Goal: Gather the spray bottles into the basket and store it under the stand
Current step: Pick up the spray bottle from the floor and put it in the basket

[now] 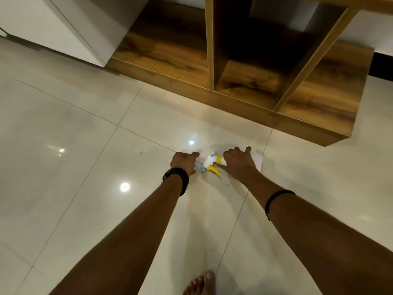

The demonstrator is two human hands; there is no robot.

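A white spray bottle head with a yellow trigger, yellow collar and blue nozzle lies on its side between my hands, low over the pale tiled floor. It rests in a white basket that is washed out against the tiles; only its right corner shows clearly. My left hand curls over the basket's left side. My right hand curls over its right side and hides the bottle's body. The wooden stand rises just beyond, its open lower compartments facing me.
The stand's low wooden base runs diagonally across the floor ahead of the basket. White cabinet panels stand at the back left. My bare foot is at the bottom edge. Glossy tiles spread out to the left.
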